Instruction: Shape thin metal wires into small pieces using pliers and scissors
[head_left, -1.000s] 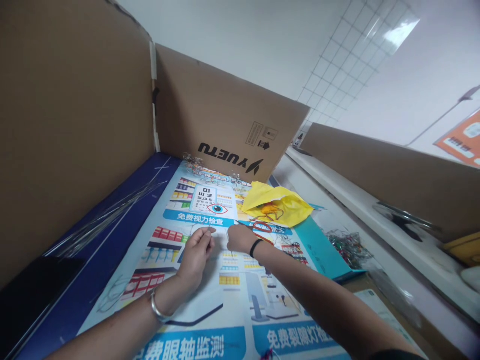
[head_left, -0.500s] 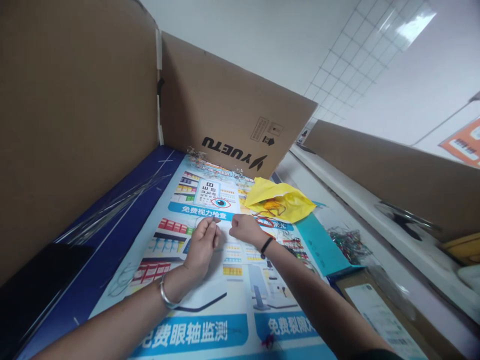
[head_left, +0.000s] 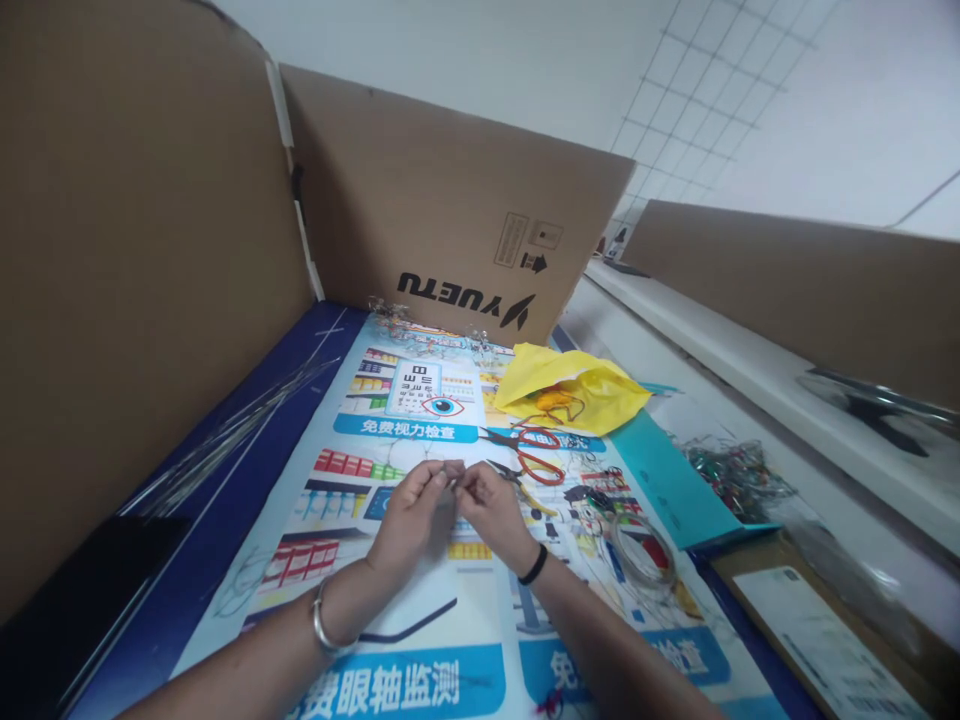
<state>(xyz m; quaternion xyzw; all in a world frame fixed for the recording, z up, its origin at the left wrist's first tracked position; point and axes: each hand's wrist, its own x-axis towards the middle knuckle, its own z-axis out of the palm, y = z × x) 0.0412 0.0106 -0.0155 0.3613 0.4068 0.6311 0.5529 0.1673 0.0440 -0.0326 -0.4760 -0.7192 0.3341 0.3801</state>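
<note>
My left hand (head_left: 415, 505) is pinched closed, with a bracelet on its wrist. Right beside it, my right hand (head_left: 491, 510) is also closed, the fingertips of both nearly meeting. Something small and dark shows between the fingertips, too small to name. Just beyond my right hand lie red-handled scissors (head_left: 553, 468) on the printed poster sheet (head_left: 420, 600). A yellow curved handle (head_left: 537, 503) rests close to that hand, its tool partly hidden.
A yellow bag (head_left: 607, 405) holding orange strands lies beyond the scissors. Right of my hands is a roll of clear material (head_left: 645, 555). Tangled wires (head_left: 739, 475) lie further right, and thin rods (head_left: 232, 430) lie left. Cardboard panels (head_left: 450, 200) stand behind.
My hands have come closer together, and the right has moved down from its earlier raised spot. The view has shifted, so the scissors and the clear roll now show.
</note>
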